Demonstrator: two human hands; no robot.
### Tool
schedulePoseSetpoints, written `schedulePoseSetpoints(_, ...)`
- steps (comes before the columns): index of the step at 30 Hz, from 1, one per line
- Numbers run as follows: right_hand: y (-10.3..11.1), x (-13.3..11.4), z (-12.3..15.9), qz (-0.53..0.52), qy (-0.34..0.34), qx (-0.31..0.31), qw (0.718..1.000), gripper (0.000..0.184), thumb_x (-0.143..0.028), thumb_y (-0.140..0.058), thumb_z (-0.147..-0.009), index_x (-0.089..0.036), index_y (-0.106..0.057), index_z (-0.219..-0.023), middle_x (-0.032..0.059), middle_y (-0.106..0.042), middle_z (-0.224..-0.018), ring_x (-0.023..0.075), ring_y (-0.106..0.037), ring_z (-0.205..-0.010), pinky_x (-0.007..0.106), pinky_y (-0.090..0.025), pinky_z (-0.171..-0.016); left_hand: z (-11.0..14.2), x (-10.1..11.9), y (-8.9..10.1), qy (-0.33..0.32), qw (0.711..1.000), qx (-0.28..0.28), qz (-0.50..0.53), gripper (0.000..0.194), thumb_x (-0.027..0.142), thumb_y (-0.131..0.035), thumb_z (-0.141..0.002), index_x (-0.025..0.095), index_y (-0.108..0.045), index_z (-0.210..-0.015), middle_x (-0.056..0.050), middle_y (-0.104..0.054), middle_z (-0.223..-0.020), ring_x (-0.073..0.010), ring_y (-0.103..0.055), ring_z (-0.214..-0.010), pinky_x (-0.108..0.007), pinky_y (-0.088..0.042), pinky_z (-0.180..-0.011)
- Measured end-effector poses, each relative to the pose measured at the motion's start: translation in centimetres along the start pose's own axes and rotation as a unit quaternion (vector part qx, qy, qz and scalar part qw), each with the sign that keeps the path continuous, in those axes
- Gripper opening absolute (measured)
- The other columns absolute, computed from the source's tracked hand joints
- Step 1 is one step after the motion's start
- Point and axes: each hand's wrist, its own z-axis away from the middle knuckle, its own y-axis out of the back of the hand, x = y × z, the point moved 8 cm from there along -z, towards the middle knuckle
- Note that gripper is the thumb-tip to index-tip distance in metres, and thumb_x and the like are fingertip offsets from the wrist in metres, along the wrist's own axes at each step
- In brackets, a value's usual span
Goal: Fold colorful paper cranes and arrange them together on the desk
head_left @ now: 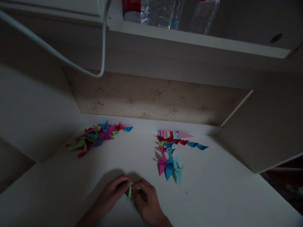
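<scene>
Between my two hands, low in the head view, is a light green folded-paper crane [130,193]. My left hand [115,190] pinches it from the left, thumb and fingers closed. From the other side my right hand [148,198] is closed on it too, its fingertips covering part of the paper. To the right on the white tabletop stand three larger paper cranes: a pink one [162,164], a blue one [169,167] and a pale turquoise one [178,169]. Rows of smaller folded-paper pieces [174,142] lie behind them.
A mixed-colour heap of folded paper [94,138] lies at the back left of the white tabletop [213,195]. A shelf [196,37] overhangs the back, with clear plastic bottles [156,14] and a red can [132,11]. A white cable [47,47] hangs at upper left.
</scene>
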Motion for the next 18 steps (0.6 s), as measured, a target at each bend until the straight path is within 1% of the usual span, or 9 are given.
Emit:
schedulePoseSetpoints(3,0.0,0.6,-0.1,0.0,-0.018,0.011,1.0,0.017,-0.019,-0.052,-0.084,-0.024,-0.068,-0.086,0.0027,-0.067,-0.08,0.017,-0.06,-0.072,0.026,-0.045,-0.064,-0.1,-0.4,0.3,0.014,0.999,0.022,0.021,0.026,0.039,-0.071,-0.072,0.02,-0.074,-0.089,0.001,-0.057,-0.057,-0.0097,-0.041,-0.047,-0.019,-0.03,-0.043)
schedulePoseSetpoints(5,-0.1,0.8,-0.2,-0.008,-0.028,0.014,0.999,0.017,-0.022,-0.052,-0.085,-0.024,-0.068,-0.091,0.0031,-0.067,-0.082,0.0173,-0.06,-0.072,0.026,-0.045,-0.064,0.0,-0.5,0.3,0.012,0.999,0.024,0.027,0.027,0.039,-0.07,-0.073,0.02,-0.073,-0.092,0.001,-0.056,-0.056,-0.0093,-0.039,-0.045,-0.018,-0.029,-0.042)
schedulePoseSetpoints(8,-0.2,1.0,-0.4,-0.028,-0.036,0.024,0.999,0.018,-0.027,-0.051,-0.087,-0.022,-0.067,-0.092,0.0039,-0.068,-0.084,0.0182,-0.061,-0.075,0.027,-0.046,-0.066,0.3,0.0,0.0,-0.006,1.0,0.007,0.017,0.025,0.036,-0.07,-0.074,0.02,-0.073,-0.093,0.0,-0.058,-0.061,-0.0092,-0.04,-0.047,-0.018,-0.031,-0.044)
schedulePoseSetpoints(10,-0.2,1.2,-0.4,-0.045,-0.042,0.039,0.997,0.018,-0.03,-0.052,-0.086,-0.022,-0.067,-0.092,0.0039,-0.068,-0.082,0.0179,-0.06,-0.072,0.027,-0.046,-0.064,0.4,0.7,-0.2,-0.026,1.0,0.003,0.007,0.022,0.034,-0.069,-0.075,0.021,-0.073,-0.092,-0.001,-0.06,-0.066,-0.0095,-0.042,-0.049,-0.018,-0.033,-0.046)
schedulePoseSetpoints(12,-0.1,1.6,-0.3,-0.061,-0.054,0.056,0.995,0.018,-0.031,-0.054,-0.085,-0.021,-0.066,-0.094,0.003,-0.066,-0.077,0.0165,-0.058,-0.065,0.026,-0.045,-0.058,0.4,1.4,-0.3,-0.056,0.998,0.014,0.0,0.019,0.032,-0.068,-0.076,0.021,-0.073,-0.09,-0.002,-0.061,-0.072,-0.0111,-0.046,-0.055,-0.019,-0.036,-0.049)
schedulePoseSetpoints(14,-0.1,2.0,-0.3,-0.071,-0.062,0.064,0.993,0.018,-0.031,-0.055,-0.084,-0.02,-0.067,-0.092,0.0026,-0.066,-0.074,0.0158,-0.057,-0.062,0.026,-0.044,-0.056,0.4,1.8,-0.3,-0.076,0.997,0.028,0.001,0.017,0.031,-0.068,-0.076,0.021,-0.074,-0.088,-0.004,-0.062,-0.078,-0.0131,-0.05,-0.061,-0.019,-0.038,-0.051)
schedulePoseSetpoints(16,0.0,2.2,-0.1,-0.086,-0.067,0.072,0.991,0.018,-0.029,-0.056,-0.082,-0.019,-0.069,-0.089,0.0032,-0.067,-0.077,0.0167,-0.059,-0.067,0.027,-0.046,-0.061,0.4,1.6,-0.2,-0.068,0.997,0.034,0.02,0.02,0.031,-0.07,-0.074,0.02,-0.074,-0.091,-0.005,-0.063,-0.08,-0.0137,-0.052,-0.062,-0.019,-0.039,-0.05)
schedulePoseSetpoints(18,0.6,2.8,0.1,-0.109,-0.088,0.099,0.985,0.02,-0.026,-0.059,-0.078,-0.019,-0.07,-0.093,0.0036,-0.069,-0.082,0.0176,-0.06,-0.071,0.028,-0.047,-0.065,0.6,1.2,-0.3,-0.049,0.997,0.029,0.053,0.028,0.029,-0.073,-0.071,0.021,-0.072,-0.098,-0.005,-0.064,-0.083,-0.0124,-0.05,-0.059,-0.019,-0.037,-0.047)
